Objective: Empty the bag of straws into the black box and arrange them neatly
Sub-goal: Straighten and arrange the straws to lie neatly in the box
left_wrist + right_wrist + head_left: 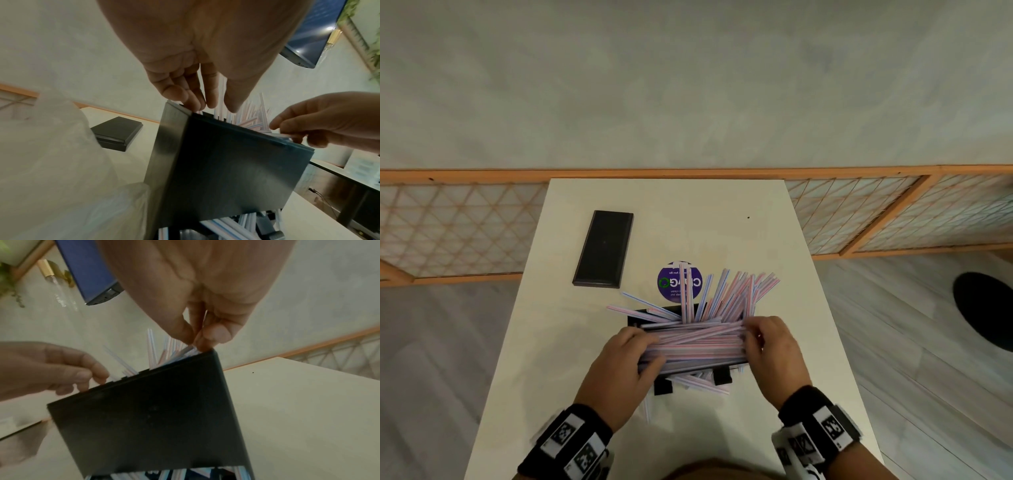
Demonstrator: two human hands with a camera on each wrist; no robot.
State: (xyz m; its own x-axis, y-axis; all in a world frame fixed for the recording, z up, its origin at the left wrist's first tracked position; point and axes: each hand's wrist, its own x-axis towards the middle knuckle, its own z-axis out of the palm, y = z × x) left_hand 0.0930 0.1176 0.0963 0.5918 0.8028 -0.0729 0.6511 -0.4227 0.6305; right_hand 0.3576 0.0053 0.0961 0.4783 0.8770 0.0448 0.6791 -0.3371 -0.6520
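squaring: left hand (625,356) and right hand (774,342) curled on opposite ends of the straws (698,342)
axis: bundle lay left-right, low centre, over the box (226,162)
strays: fanned toward upper right

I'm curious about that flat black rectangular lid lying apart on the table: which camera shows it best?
The head view: the flat black rectangular lid lies whole and unblocked on the white table. The left wrist view shows it smaller, partly behind clear plastic. The right wrist view misses it.
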